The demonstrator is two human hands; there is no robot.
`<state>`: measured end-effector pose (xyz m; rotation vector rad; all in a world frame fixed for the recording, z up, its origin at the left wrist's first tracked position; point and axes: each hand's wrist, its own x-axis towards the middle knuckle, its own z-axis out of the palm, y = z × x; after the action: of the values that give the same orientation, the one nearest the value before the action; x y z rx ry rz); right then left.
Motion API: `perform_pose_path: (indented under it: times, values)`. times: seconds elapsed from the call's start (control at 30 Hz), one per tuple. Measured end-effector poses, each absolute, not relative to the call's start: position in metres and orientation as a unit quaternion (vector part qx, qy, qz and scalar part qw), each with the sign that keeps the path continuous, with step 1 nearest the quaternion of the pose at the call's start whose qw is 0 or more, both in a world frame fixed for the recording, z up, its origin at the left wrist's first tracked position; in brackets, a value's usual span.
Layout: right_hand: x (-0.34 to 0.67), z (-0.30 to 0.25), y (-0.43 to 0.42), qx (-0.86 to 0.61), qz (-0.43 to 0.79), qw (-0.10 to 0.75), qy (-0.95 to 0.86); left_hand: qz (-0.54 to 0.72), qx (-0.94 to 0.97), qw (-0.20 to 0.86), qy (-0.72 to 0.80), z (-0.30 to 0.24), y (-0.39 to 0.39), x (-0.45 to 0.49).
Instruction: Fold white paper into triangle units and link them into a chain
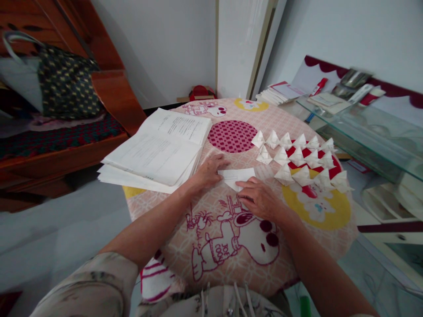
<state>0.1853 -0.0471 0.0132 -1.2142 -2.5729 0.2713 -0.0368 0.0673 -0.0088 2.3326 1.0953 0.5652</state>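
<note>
A white folded paper (236,176) lies on the round table between my two hands, its lower side narrowing to a point. My left hand (211,171) holds the paper's left end, thumb at its corner and fingers bent. At the lower right edge, my right hand (259,197) has its fingers closed on the paper, pressing it against the cloth. Several folded paper pieces (297,156) with pointed tips stand in rows to the right. Left of my hands lies an open stack of printed sheets (158,145), like a book.
A patterned cloth (178,264) with cartoon dogs covers the table (330,246). A glass-topped cabinet (373,136) with papers and small items stands at right. On the left, a wooden bench (112,97) bears a dark patterned bag (66,83). A wall is behind.
</note>
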Motion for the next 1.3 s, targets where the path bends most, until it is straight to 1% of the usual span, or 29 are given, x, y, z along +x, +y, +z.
perform_pose_path:
  times: [0.13,0.2,0.27,0.3,0.43,0.6,0.7,0.83,1.0,1.1,1.17,1.3]
  values:
    - [0.185,0.014,-0.047,-0.422,0.099,0.147,-0.889,0.271,0.843,0.236,0.4,0.0,0.061,-0.034]
    - [0.185,0.014,-0.047,-0.423,0.099,0.146,-0.889,0.302,0.838,0.254,0.376,0.005,0.055,-0.03]
    - [0.185,0.014,-0.048,-0.425,0.098,0.143,-0.888,0.276,0.848,0.299,0.34,0.007,0.048,-0.024]
    - [0.185,0.014,-0.048,-0.427,0.098,0.143,-0.887,0.262,0.852,0.305,0.336,0.007,0.046,-0.022]
    - [0.183,0.014,-0.048,-0.436,0.094,0.143,-0.884,0.223,0.867,0.294,0.335,0.001,0.041,-0.016]
    - [0.17,0.019,-0.047,-0.459,0.057,0.099,-0.881,0.22,0.868,0.293,0.335,-0.002,0.043,-0.016]
    - [0.164,0.02,-0.046,-0.469,0.039,0.088,-0.878,0.22,0.87,0.292,0.33,-0.003,0.043,-0.016]
    - [0.172,0.017,-0.046,-0.453,0.057,0.111,-0.883,0.223,0.868,0.296,0.33,-0.005,0.043,-0.016]
    - [0.194,0.012,-0.05,-0.427,0.108,0.169,-0.882,0.217,0.873,0.291,0.327,-0.005,0.044,-0.017]
    - [0.201,0.008,-0.05,-0.435,0.092,0.21,-0.871,0.225,0.877,0.278,0.32,-0.006,0.043,-0.018]
    - [0.202,0.005,-0.05,-0.446,0.071,0.212,-0.867,0.23,0.88,0.272,0.314,-0.007,0.043,-0.018]
    - [0.199,0.001,-0.048,-0.479,0.04,0.176,-0.859,0.226,0.885,0.273,0.303,-0.007,0.043,-0.019]
